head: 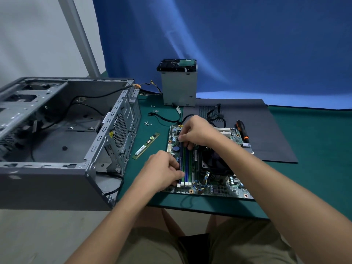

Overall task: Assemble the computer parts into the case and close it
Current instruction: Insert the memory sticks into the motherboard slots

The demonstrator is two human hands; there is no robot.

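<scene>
Pressing a memory module (181,157) into the motherboard (215,187) near the table's (314,149) front edge, the left hand (162,168) and right hand (198,134) are pinching its ends with curled fingers. A second stick (146,146) and the empty case (57,141) are lying alongside, so most of the assembly is probably remaining.

Both hands work on the motherboard (219,189) lying on the green bench (304,149). The left hand (162,170) is at the near end of the memory slots (185,161) and the right hand (198,132) at the far end, fingers (175,164) curled. A loose memory stick (146,146) lies between the motherboard and the open case (57,130).
</scene>
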